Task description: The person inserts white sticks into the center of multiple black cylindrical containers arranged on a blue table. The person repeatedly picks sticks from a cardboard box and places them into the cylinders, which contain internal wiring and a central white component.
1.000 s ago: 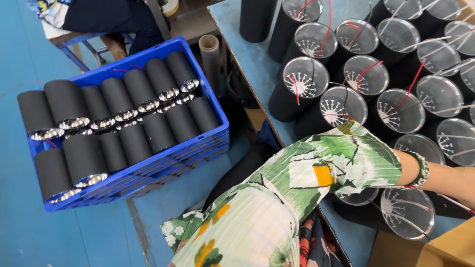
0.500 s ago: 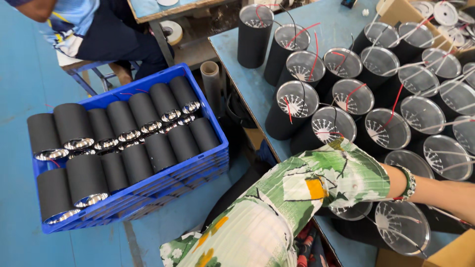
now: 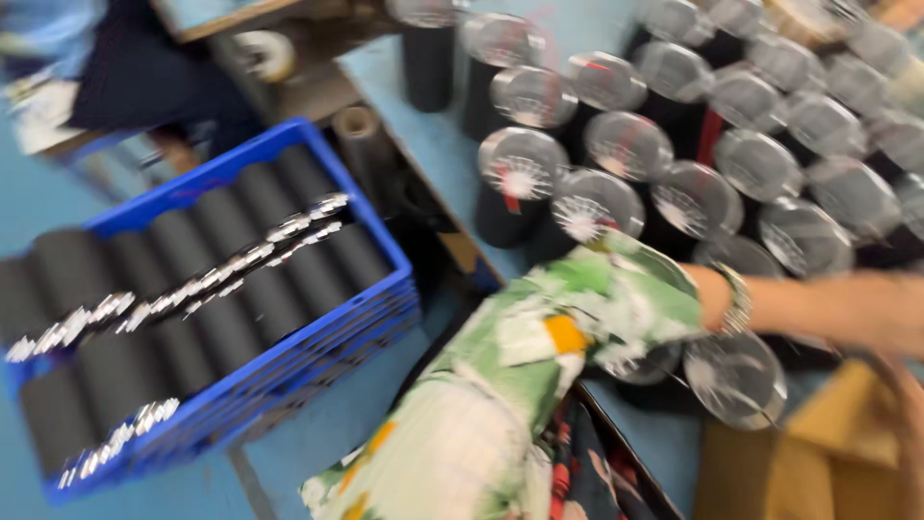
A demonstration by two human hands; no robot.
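right hand (image 3: pixel 626 308), gloved, closes over a black tube's clear cap (image 3: pixel 654 361) on the surface (image 3: pixel 433 144); left hand unseen. lift straight up, clear of neighbouring tubes (image 3: pixel 597 207).

A light blue worktop (image 3: pixel 438 144) carries a dense cluster of upright black cylinders with round clear spoked lids (image 3: pixel 674 164), standing side by side across its right part. Beside it, the blue floor (image 3: pixel 318 433) bears a blue plastic crate (image 3: pixel 289 361) packed with black cylinders lying in rows (image 3: pixel 173 308).
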